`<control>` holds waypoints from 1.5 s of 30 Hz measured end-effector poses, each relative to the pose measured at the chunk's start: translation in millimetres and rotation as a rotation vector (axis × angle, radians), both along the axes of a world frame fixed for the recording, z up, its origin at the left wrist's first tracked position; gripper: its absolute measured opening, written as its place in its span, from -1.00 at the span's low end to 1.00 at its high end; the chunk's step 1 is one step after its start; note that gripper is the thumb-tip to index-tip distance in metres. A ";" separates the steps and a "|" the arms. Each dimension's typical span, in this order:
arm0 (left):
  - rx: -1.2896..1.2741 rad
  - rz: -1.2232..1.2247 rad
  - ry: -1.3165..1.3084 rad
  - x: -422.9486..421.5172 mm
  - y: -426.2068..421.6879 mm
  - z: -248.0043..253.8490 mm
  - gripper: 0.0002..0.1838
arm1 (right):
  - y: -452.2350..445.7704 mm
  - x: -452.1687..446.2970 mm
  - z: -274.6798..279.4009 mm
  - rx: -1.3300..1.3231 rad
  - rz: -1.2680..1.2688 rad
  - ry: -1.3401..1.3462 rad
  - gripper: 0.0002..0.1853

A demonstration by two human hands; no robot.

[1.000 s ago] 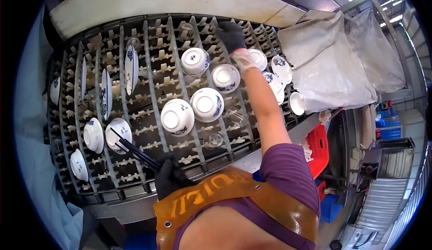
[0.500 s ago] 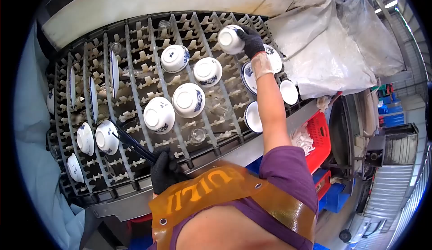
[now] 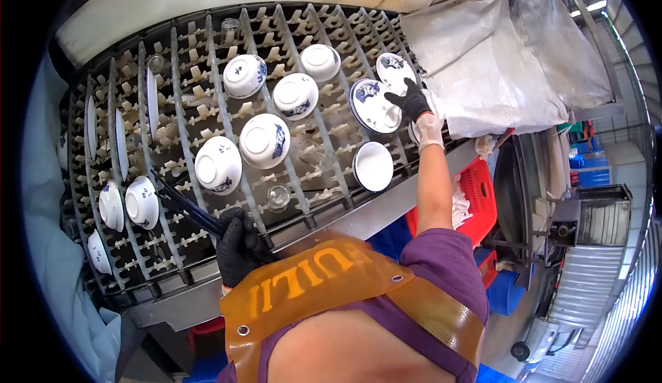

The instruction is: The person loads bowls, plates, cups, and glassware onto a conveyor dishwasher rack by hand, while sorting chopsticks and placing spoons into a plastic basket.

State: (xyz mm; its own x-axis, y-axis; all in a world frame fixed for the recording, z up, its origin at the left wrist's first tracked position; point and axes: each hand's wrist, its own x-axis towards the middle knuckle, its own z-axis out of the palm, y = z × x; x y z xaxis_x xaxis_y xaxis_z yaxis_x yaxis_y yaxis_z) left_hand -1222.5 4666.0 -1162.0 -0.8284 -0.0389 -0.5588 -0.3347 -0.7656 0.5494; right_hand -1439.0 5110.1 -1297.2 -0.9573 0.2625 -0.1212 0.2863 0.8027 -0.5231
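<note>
My left hand (image 3: pixel 240 246), in a black glove, is closed around long, thin black sticks (image 3: pixel 187 206) that point up and left over the rack; their exact kind is unclear. My right hand (image 3: pixel 414 104), also black-gloved, has thumb and fingers apart over the right edge of a blue-patterned white plate (image 3: pixel 369 100). Just above it lies another patterned dish (image 3: pixel 394 67). A white bowl (image 3: pixel 373 166) sits below, and another dish is partly hidden behind my right wrist. Upside-down white bowls with blue designs, including one bowl (image 3: pixel 320 62), rest mid-rack.
The pegged rack (image 3: pixel 289 207) fills the area before me. At left, plates (image 3: pixel 152 104) stand on edge beside tilted bowls (image 3: pixel 141 202). A small glass (image 3: pixel 278 197) lies near the front. Plastic sheeting (image 3: pixel 483 66) hangs at right, above a red basket (image 3: pixel 480 193).
My right hand has let go of an upside-down bowl, which now rests on the rack, and moved right and down to the patterned plate. The dishes appear shifted left; my left hand keeps the sticks.
</note>
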 end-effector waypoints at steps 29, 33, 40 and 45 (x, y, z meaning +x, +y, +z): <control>0.001 -0.117 0.063 -7.4 40.2 -22.9 -0.80 | -47.2 -166.7 92.6 0.119 0.011 0.180 -0.59; 0.018 -0.076 0.042 -6.3 47.3 -21.8 -0.81 | -49.4 -154.2 108.0 0.226 0.086 0.092 -0.64; -0.013 -0.045 0.040 -8.3 60.9 -20.4 -0.81 | 54.9 -22.9 85.3 0.279 0.208 -0.151 -0.62; -0.019 -0.090 -0.025 -11.5 71.1 -21.7 -0.81 | 192.6 129.3 54.1 0.533 -0.070 -0.671 -0.47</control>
State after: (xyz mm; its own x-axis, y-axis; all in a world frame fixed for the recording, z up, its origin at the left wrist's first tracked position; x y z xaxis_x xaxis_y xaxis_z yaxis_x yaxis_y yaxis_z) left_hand -1234.0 4737.1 -1183.7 -0.8150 0.0237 -0.5790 -0.4150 -0.7212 0.5547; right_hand -1309.8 5302.7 -1243.2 -0.7068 0.5008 -0.4996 0.4578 0.8623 0.2166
